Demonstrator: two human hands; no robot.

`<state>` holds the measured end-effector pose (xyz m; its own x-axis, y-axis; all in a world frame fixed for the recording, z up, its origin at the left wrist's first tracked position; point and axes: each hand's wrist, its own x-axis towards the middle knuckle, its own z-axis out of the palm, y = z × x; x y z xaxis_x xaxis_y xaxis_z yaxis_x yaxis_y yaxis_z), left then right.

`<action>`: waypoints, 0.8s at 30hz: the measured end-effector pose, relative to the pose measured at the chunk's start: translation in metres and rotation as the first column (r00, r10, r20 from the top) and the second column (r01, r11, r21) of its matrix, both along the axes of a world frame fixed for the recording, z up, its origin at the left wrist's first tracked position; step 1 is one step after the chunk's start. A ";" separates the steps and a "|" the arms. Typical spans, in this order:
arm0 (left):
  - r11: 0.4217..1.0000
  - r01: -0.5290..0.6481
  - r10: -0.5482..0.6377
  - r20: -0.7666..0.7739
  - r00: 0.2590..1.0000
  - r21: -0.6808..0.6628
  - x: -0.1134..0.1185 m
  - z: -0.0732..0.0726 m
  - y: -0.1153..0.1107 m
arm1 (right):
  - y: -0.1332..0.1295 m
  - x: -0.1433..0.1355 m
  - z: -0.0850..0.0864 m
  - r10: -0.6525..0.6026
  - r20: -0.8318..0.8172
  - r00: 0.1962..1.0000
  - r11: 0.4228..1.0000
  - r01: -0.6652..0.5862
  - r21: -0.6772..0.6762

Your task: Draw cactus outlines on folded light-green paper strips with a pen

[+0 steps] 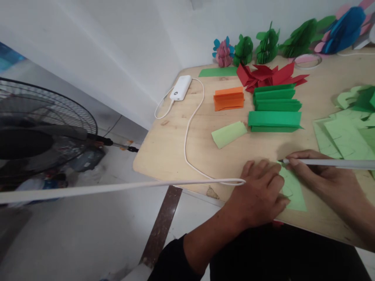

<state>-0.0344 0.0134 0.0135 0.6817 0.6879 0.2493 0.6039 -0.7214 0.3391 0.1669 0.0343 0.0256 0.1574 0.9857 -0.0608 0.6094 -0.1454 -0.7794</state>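
Observation:
My right hand (pixel 325 179) is closed in a writing grip round a pale pen (pixel 336 162), its dark tip near the top edge of a light green sheet of paper (pixel 296 197). Thin drawn lines show on the sheet. My left hand (pixel 260 191) lies over the sheet's left side, holding nothing, its fingers a little bent and resting on paper and table. Part of the sheet is hidden beneath that hand. A folded pale green paper (pixel 229 134) lies farther up the table, beyond my left hand.
Folded green strips (pixel 275 119), an orange folded paper (pixel 228 98) and red paper pieces (pixel 272 76) lie ahead. Light green sheets (pixel 348 134) are at right. Paper figures (pixel 268 47) line the wall. A white cable (pixel 186 144) runs from a power bank (pixel 181 88) past my left wrist.

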 end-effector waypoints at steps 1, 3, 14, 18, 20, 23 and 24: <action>1.000 -0.002 0.002 0.005 1.000 0.003 0.000 0.000 0.000 | 0.000 0.000 0.000 0.005 -0.003 1.000 1.000 -0.005 -0.004; 1.000 -0.005 0.005 0.014 1.000 0.015 0.000 -0.001 0.000 | 0.000 -0.001 0.000 0.015 -0.007 1.000 1.000 -0.015 -0.009; 1.000 -0.006 0.006 0.009 1.000 0.006 0.000 -0.003 -0.001 | 0.001 0.000 -0.002 0.050 0.022 0.998 0.999 -0.050 0.002; 1.000 -0.012 0.012 0.019 1.000 0.012 0.000 -0.003 -0.001 | 0.001 -0.001 -0.002 0.055 0.021 0.998 0.998 -0.056 0.028; 1.000 -0.016 0.016 0.017 1.000 0.019 0.000 -0.004 -0.001 | 0.001 -0.001 -0.003 0.056 0.016 0.998 0.997 -0.056 0.045; 1.000 -0.016 0.015 0.014 1.000 0.026 0.000 -0.005 -0.002 | 0.001 0.000 -0.005 0.058 0.010 0.998 0.997 -0.059 0.058; 1.000 -0.015 0.015 0.013 1.000 0.025 0.000 -0.005 -0.002 | 0.000 0.001 -0.005 0.061 0.006 0.998 0.996 -0.061 0.059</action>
<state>-0.0347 0.0112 0.0085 0.6679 0.6913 0.2756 0.6104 -0.7207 0.3285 0.1675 0.0348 0.0201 0.0973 0.9953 -0.0020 0.6190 -0.0621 -0.7829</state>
